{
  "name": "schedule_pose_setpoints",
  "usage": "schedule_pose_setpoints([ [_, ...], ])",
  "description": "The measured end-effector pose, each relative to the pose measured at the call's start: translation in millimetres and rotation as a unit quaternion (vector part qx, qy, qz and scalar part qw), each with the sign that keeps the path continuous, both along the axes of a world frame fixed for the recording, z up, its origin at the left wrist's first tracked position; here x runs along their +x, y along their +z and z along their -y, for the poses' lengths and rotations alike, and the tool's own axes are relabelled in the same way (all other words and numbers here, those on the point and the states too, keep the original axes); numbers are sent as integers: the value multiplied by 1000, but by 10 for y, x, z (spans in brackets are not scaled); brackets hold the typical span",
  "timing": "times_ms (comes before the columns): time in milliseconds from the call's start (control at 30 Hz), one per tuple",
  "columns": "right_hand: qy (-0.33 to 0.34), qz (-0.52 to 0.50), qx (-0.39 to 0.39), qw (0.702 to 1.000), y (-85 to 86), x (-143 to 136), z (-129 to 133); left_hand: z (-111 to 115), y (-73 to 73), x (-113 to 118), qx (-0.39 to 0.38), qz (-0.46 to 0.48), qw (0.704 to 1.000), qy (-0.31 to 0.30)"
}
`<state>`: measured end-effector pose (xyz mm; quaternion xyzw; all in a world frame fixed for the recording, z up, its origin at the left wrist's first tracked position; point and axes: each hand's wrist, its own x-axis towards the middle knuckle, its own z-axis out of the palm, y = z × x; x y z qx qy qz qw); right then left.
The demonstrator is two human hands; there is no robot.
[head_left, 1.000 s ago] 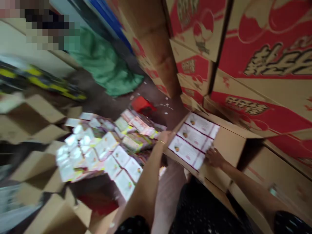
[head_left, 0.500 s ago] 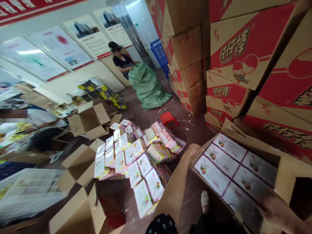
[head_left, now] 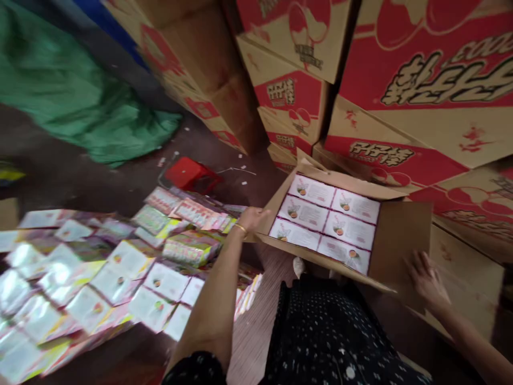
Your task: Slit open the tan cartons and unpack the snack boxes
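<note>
Stacked red-printed cartons (head_left: 401, 80) wall in a dark floor (head_left: 72, 182) strewn with packets (head_left: 120, 267). An open carton (head_left: 401, 235) of packets is gripped by the left hand (head_left: 251, 218) at its near flap and the right hand (head_left: 427, 278) at its side flap; it could be tipped and spilled if a flap bends
</note>
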<state>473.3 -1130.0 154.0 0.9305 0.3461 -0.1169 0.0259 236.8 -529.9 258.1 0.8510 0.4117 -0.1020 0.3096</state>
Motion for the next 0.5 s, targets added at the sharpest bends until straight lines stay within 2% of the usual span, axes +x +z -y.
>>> schedule_pose_setpoints([
  [167,-20,49,-103,993,-175,-244,-101,-190,-109,-66,-45,24,998,32],
  [400,-73,0,-171,983,-363,-305,-74,-279,-149,-150,-46,30,997,56],
  [500,-99,-37,-192,976,-373,-328,-117,-401,-138,-270,-38,43,990,133],
])
